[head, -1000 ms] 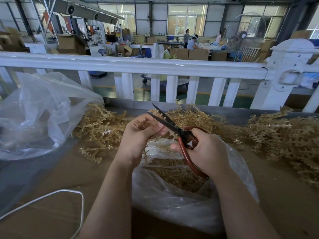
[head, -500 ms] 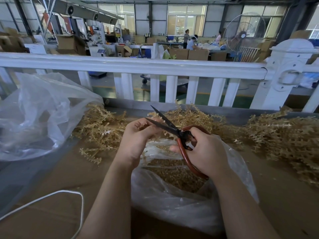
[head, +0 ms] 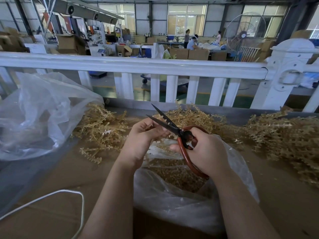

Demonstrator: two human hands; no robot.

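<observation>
Your scissors (head: 166, 124) barely shift and the blades stay apart. Your left grip (head: 141, 140) pinches the strip (head: 149, 126) between them, your right grip (head: 207, 150) clasps the handles. Snip not yet made.

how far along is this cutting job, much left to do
Done: a layer of cut bits already lies in the clear bag under the hands. In hand: the left hand pinches a strip at the open scissors, gripped by the right hand. Left: the right pile and left pile of uncut strips look large, so much probably remains.
</observation>
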